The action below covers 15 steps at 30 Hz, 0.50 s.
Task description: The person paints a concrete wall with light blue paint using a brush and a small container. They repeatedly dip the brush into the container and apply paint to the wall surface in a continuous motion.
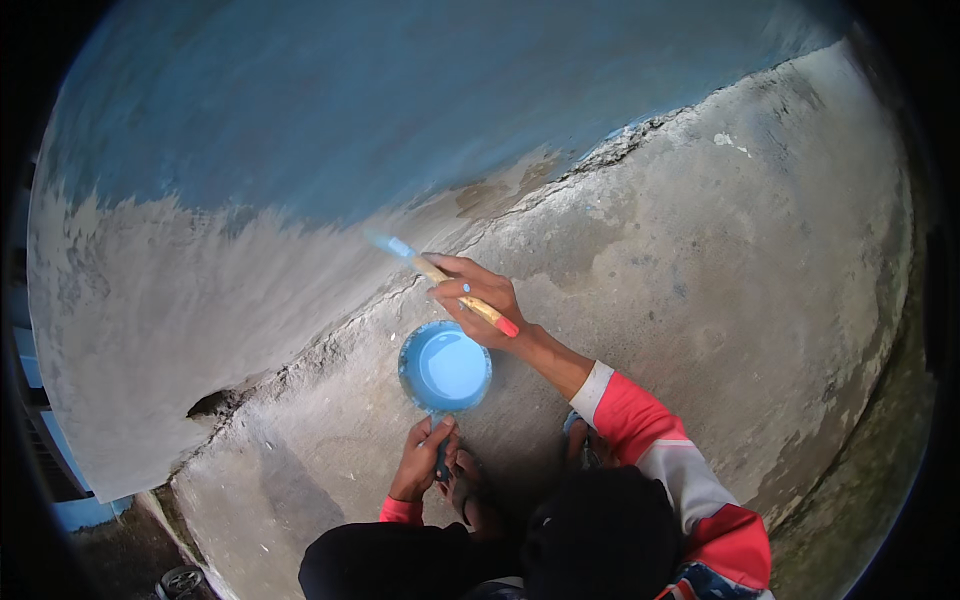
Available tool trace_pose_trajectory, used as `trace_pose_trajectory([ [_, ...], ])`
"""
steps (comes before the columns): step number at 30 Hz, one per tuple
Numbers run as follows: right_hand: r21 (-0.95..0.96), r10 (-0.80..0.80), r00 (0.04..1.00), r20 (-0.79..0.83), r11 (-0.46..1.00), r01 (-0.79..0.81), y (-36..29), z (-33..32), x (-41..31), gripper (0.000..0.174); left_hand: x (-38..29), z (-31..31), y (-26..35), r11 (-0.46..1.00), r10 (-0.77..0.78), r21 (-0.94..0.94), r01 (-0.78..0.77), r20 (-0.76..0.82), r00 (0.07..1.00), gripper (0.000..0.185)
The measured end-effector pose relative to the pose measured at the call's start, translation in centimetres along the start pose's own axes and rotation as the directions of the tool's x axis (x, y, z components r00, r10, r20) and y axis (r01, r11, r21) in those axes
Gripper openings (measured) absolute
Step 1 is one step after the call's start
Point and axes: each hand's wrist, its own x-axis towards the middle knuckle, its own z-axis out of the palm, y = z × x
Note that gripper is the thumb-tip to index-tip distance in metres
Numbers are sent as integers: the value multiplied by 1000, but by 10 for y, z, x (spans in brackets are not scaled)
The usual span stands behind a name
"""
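Observation:
My right hand [480,296] grips a paintbrush [433,271] by its wooden handle, which ends in a red tip. Its bristles are loaded with light blue paint and point up and left toward the wall; whether they touch it I cannot tell. Below, my left hand [426,457] holds a round dipper [407,379] by its blue handle. Light blue paint [455,365] lies inside, and dried paint crusts the rim. Before me the wall [300,112] is dark blue above, with a bare grey lower part [202,300] and a ragged brushed edge between.
A concrete floor [675,262] runs along the wall, with a cracked, crumbling joint [600,156] between them. A hole [214,403] opens at the wall's base on the left. My feet [469,487] stand behind the dipper. A wheel-like object [180,581] shows at the lower left.

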Motion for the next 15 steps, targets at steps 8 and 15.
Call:
trace_pose_trajectory([
  [8, -385, -78, 714, -696, 879, -280, 48, -125, 19, 14, -6, 4, 4, 999, 2, 51, -2, 3, 1000, 29],
  [15, -231, 151, 960, -237, 951, -206, 12, -17, -11, 14, -5, 4, 2, 994, 80, 71, -79, -18, 997, 32],
])
